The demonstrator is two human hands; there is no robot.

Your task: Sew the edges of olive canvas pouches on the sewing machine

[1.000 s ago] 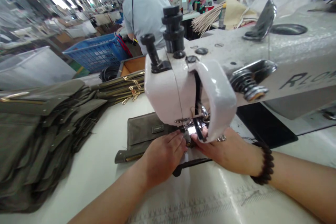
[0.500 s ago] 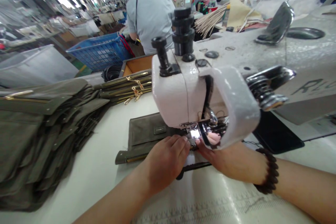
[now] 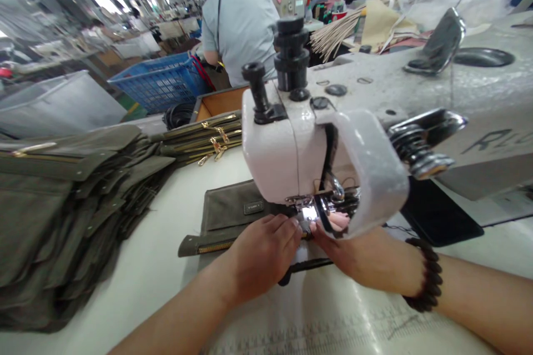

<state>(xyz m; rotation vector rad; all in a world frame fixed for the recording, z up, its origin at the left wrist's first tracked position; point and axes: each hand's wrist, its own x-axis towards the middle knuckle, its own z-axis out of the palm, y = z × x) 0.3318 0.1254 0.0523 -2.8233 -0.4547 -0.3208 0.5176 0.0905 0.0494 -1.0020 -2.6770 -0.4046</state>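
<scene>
My left hand presses on an olive suede-like panel with a brass-toothed zipper along its lower edge, close to the presser foot of a white industrial sewing machine head. My right hand, wearing a dark bead bracelet, lies at the far side of the foot. Its fingertips are partly hidden behind the machine's white guard, and one shows through the gap. The needle is hidden by the foot's metal parts.
To the left on the white table lies a tall stack of olive panels, with zippered strips with gold pulls behind it. Farther off are an orange-lined tray, a blue crate, and a co-worker's back.
The olive panel has shifted slightly left, showing more of its brass zipper. The view has moved a little, and both hands remain at the presser foot.
</scene>
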